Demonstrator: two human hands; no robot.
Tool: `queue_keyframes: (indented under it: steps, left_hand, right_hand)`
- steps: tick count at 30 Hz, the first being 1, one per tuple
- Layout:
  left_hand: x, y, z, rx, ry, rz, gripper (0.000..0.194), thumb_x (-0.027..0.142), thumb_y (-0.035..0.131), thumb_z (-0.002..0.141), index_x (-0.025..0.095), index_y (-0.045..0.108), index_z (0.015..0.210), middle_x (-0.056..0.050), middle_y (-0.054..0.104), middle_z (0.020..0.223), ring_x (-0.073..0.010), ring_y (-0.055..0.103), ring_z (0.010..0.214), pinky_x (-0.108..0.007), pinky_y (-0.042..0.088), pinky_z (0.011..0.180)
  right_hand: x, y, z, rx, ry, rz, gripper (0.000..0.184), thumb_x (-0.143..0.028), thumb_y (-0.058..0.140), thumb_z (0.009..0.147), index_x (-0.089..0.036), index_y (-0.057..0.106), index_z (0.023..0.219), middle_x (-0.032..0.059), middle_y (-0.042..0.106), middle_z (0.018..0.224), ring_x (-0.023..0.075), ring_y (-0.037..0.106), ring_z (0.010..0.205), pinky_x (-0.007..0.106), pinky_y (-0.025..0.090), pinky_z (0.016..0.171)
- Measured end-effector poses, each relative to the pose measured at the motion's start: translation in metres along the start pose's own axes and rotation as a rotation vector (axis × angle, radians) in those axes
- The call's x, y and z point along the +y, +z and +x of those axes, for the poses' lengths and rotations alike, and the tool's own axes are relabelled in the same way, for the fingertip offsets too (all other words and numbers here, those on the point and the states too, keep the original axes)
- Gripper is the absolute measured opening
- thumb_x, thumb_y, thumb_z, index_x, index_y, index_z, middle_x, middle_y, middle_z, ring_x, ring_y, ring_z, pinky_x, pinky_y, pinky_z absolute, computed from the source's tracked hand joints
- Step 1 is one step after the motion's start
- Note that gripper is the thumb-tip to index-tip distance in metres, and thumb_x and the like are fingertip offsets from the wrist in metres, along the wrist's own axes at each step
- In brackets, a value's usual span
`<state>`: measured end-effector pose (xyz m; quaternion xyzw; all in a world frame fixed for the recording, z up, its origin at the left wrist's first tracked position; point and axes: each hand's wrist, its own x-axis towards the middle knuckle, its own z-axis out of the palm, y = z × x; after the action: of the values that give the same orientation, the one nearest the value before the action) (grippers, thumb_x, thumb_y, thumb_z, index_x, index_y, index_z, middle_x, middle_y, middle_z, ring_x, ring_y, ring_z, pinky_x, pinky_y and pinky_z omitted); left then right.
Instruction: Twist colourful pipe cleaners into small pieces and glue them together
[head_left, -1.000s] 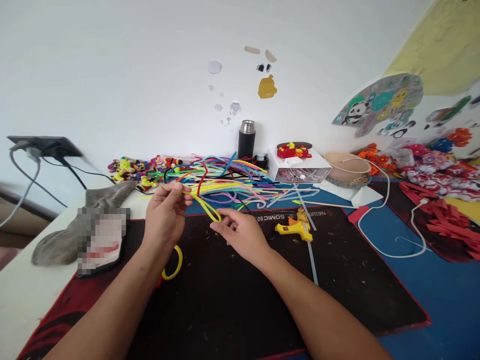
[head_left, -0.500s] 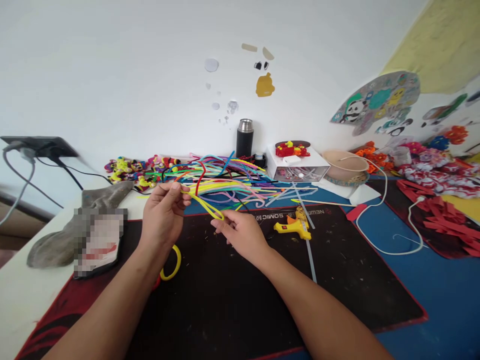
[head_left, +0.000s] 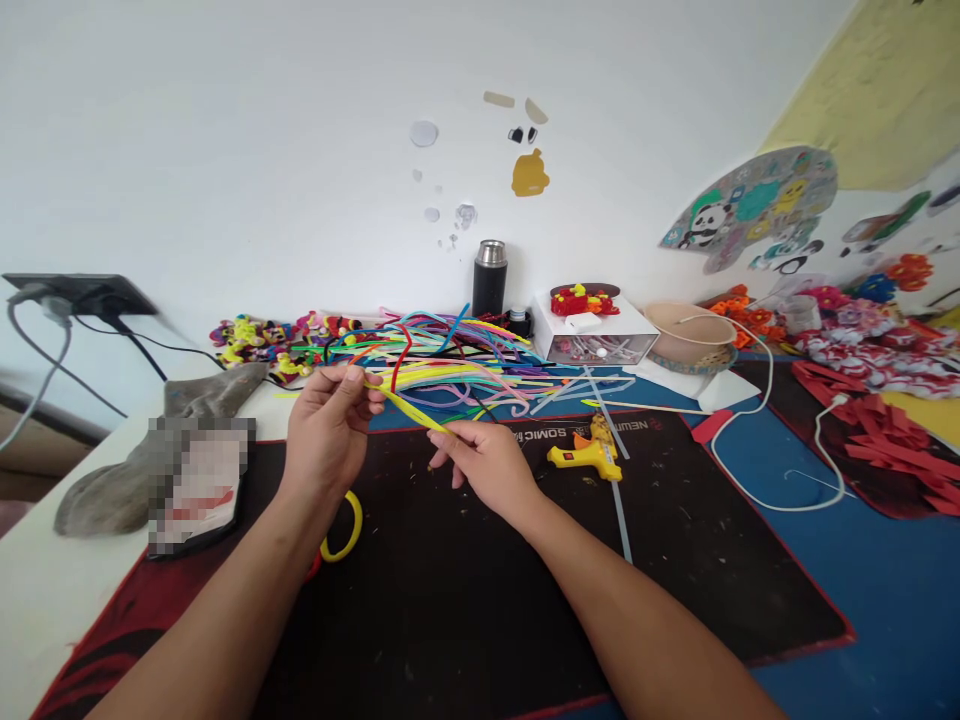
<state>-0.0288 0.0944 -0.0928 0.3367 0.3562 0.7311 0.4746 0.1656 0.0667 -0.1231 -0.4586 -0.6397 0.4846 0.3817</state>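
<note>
A yellow pipe cleaner [head_left: 411,409], folded into a narrow loop, is stretched between my two hands above the black mat [head_left: 435,600]. My left hand [head_left: 334,410] pinches one end between thumb and fingers. At the other end, my right hand [head_left: 480,455] grips the folded tip between thumb and forefinger. Behind my hands lies a heap of many-coloured pipe cleaners [head_left: 465,345]. Scissors with yellow and red handles [head_left: 345,530] are on the mat, partly covered by my left forearm.
A yellow glue gun [head_left: 589,455] rests on the mat to the right. At the back stand a black thermos [head_left: 490,280] and a white box [head_left: 596,330], with a beige bowl [head_left: 690,330] beside it. A phone-like object [head_left: 199,490] lies left. A white cable [head_left: 757,500] curls over the blue tabletop.
The open loop of the yellow pipe cleaner has been squeezed narrow at my right hand. My right thumb and forefinger have closed on its end; my left hand has barely moved.
</note>
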Motion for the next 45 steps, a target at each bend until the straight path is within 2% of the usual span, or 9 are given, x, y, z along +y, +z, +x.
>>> queue_keyframes:
  steps: [4,10,15,20,26,29,32,38,45]
  left_hand:
    - [-0.001,-0.001,0.001,-0.010,0.000,0.005,0.031,0.028,0.095,0.068,0.017,0.069,0.080,-0.002,0.073,0.076,-0.0103,0.064,0.059,-0.019,0.053,0.055]
    - [-0.001,-0.008,0.008,-0.012,0.018,0.052,0.033,0.028,0.097,0.066,0.016,0.070,0.078,-0.004,0.074,0.077,-0.0108,0.065,0.060,-0.018,0.054,0.055]
    - [-0.001,-0.014,0.015,0.027,-0.142,-0.046,0.028,0.020,0.097,0.062,0.014,0.071,0.072,-0.003,0.072,0.076,-0.0065,0.061,0.060,-0.012,0.051,0.053]
    - [-0.001,-0.012,0.012,0.037,-0.118,-0.046,0.020,0.017,0.093,0.067,0.016,0.073,0.072,-0.002,0.071,0.075,-0.0081,0.061,0.059,-0.014,0.052,0.052]
    - [-0.003,0.000,0.001,-0.114,-0.236,-0.042,0.034,0.030,0.099,0.064,0.019,0.078,0.088,-0.005,0.074,0.085,-0.0148,0.068,0.073,-0.021,0.058,0.063]
    - [-0.006,0.001,-0.005,-0.237,-0.266,0.065,0.033,0.037,0.097,0.069,0.016,0.079,0.087,-0.004,0.068,0.074,-0.0134,0.061,0.066,-0.021,0.052,0.058]
    - [-0.010,-0.002,-0.008,-0.314,-0.288,0.108,0.035,0.040,0.093,0.075,0.015,0.082,0.098,-0.002,0.062,0.069,-0.0120,0.054,0.062,-0.021,0.045,0.055]
    - [-0.010,-0.005,-0.006,-0.246,-0.307,0.115,0.037,0.042,0.092,0.075,0.014,0.083,0.098,-0.002,0.062,0.069,-0.0107,0.053,0.058,-0.020,0.038,0.049]
    - [-0.008,-0.004,-0.005,-0.257,-0.308,0.182,0.039,0.047,0.094,0.071,0.015,0.082,0.088,-0.003,0.064,0.068,-0.0118,0.055,0.058,-0.021,0.042,0.050]
  right_hand:
    - [0.006,0.000,0.003,-0.020,0.053,0.094,0.033,-0.046,0.063,0.100,-0.019,0.077,0.086,0.0043,0.080,0.085,0.0099,0.063,0.049,0.022,0.040,0.047]
    - [0.008,0.001,0.007,-0.082,0.177,0.268,0.033,-0.047,0.065,0.097,-0.016,0.078,0.102,0.0038,0.075,0.070,0.0121,0.066,0.050,0.020,0.038,0.044]
    - [0.005,0.002,0.006,-0.143,0.177,0.382,0.039,-0.053,0.065,0.096,-0.016,0.076,0.101,0.0016,0.071,0.062,0.0120,0.065,0.047,0.020,0.039,0.044]
    - [0.003,0.000,0.003,-0.141,0.182,0.460,0.044,-0.059,0.067,0.091,-0.016,0.076,0.096,-0.0010,0.066,0.055,0.0119,0.062,0.045,0.021,0.038,0.043]
    - [0.002,-0.003,0.004,-0.099,0.217,0.538,0.050,-0.064,0.073,0.084,-0.015,0.078,0.095,-0.0036,0.060,0.050,0.0111,0.057,0.042,0.022,0.034,0.043]
    - [0.002,-0.004,0.005,-0.090,0.225,0.559,0.051,-0.064,0.074,0.084,-0.015,0.078,0.094,-0.0039,0.059,0.049,0.0110,0.055,0.041,0.022,0.033,0.044]
    - [0.002,-0.003,0.004,-0.095,0.230,0.570,0.050,-0.065,0.075,0.084,-0.015,0.076,0.091,-0.0053,0.055,0.048,0.0114,0.055,0.041,0.023,0.032,0.044]
    - [0.007,0.001,0.003,-0.128,0.223,0.563,0.045,-0.060,0.074,0.087,-0.015,0.075,0.085,-0.0075,0.047,0.044,0.0120,0.054,0.041,0.023,0.033,0.045]
    - [0.005,0.001,0.002,-0.151,0.224,0.544,0.046,-0.061,0.074,0.085,-0.015,0.076,0.085,-0.0077,0.046,0.042,0.0122,0.053,0.040,0.024,0.033,0.045]
